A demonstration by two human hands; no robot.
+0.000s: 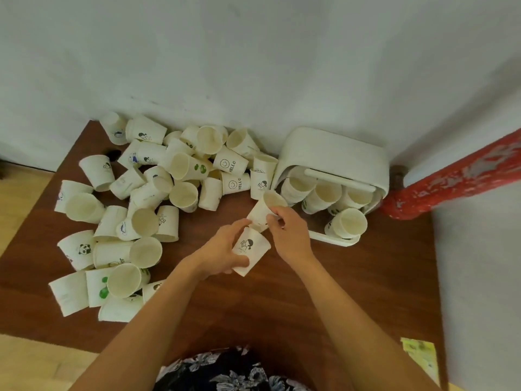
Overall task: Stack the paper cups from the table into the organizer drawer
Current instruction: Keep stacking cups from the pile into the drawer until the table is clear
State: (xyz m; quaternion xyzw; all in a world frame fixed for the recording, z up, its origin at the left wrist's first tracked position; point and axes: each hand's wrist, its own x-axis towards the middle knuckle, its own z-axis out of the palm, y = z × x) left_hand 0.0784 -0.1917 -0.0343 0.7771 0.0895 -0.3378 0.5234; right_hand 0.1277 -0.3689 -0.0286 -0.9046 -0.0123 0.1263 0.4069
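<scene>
Several white paper cups (180, 167) with small prints lie in a loose heap over the left and back of the brown table (352, 283). My left hand (222, 251) grips a cup with a black print (252, 251), its mouth pointing down toward me. My right hand (287, 230) holds a second cup (263, 208) tilted just above it, the two cups touching. The white organizer (335, 153) stands at the back right, its drawer (334, 238) pulled out toward me with several cup stacks (349, 221) in it.
A white wall runs behind the table. A red painted pipe (456, 179) slants in at the right, close to the organizer. A yellow-green paper (420, 354) lies near the table's front right corner. Wooden floor shows at the left.
</scene>
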